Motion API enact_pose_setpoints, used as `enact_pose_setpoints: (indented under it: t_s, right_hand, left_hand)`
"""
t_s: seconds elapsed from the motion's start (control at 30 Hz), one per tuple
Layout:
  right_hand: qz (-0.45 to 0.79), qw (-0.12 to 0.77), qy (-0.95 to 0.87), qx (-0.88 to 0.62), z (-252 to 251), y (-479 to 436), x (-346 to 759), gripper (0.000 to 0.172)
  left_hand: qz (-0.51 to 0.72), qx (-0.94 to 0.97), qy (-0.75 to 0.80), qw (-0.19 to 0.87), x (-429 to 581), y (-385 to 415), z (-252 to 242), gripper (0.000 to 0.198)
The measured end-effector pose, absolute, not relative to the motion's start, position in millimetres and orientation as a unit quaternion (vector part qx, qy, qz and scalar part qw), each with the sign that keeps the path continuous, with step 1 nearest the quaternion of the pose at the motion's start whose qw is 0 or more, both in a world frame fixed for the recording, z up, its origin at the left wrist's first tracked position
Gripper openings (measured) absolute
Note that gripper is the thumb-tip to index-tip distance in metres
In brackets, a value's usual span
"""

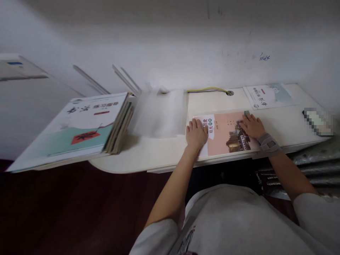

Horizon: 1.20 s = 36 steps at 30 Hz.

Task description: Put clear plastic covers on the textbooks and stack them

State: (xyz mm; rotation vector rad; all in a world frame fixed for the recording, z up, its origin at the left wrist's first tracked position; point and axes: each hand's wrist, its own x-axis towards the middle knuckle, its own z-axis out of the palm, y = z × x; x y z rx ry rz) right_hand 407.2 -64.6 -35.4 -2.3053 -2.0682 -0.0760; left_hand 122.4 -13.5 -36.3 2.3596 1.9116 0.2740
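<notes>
A pink workbook (222, 129) with a picture of buildings on its cover lies flat on the white desk (138, 156) in front of me. My left hand (196, 134) rests on the book's left edge with its fingers stretched out. On the opposite side, my right hand (253, 126) lies on the book near its upper right corner, fingers spread. A wide grey band circles the right wrist. To the left of the book lie translucent plastic sheets (160, 115), blurred at their edges.
A tall stack of books (87, 124) stands at the desk's left end. At the back right lies another white and teal booklet (268, 96). A phone-like object (317, 122), partly pixelated, is at the right end. Yellow and black cables (207, 89) run along the wall into a hole.
</notes>
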Motion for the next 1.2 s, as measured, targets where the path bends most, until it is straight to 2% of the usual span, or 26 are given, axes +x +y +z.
enact_pose_setpoints:
  t_s: [0.13, 0.27, 0.37, 0.73, 0.8, 0.97, 1.1, 1.2]
  right_hand:
    - [-0.048, 0.028, -0.691, -0.721, -20, -43, 389, 0.054]
    - [-0.02, 0.04, -0.794, -0.606, -18, -17, 343, 0.052]
    - [-0.011, 0.043, -0.805, -0.592, -29, -4, 326, 0.052]
    - [-0.014, 0.037, -0.743, -0.669, -42, -1, 369, 0.06]
    - [-0.025, 0.044, -0.742, -0.669, -42, -2, 368, 0.059]
    - [-0.035, 0.065, -0.746, -0.662, -45, -3, 367, 0.057]
    - [-0.03, 0.103, -0.751, -0.651, -44, -3, 366, 0.052]
    - [-0.023, 0.121, -0.753, -0.646, -39, -3, 365, 0.047]
  left_hand:
    - [0.092, 0.761, 0.642, 0.021, 134, 2, -29, 0.066]
    - [0.083, 0.832, 0.548, 0.0, 162, 11, -26, 0.058]
    - [0.066, 0.853, 0.518, 0.025, 174, 14, -32, 0.057]
    - [0.141, 0.714, 0.684, 0.048, 134, 26, -43, 0.065]
    - [0.195, 0.702, 0.681, 0.077, 133, 25, -42, 0.06]
    - [0.287, 0.679, 0.658, 0.154, 125, 27, -34, 0.032]
    - [0.353, 0.626, 0.667, 0.196, 118, 29, -27, 0.037]
    - [0.431, 0.568, 0.619, 0.33, 112, 33, -22, 0.056]
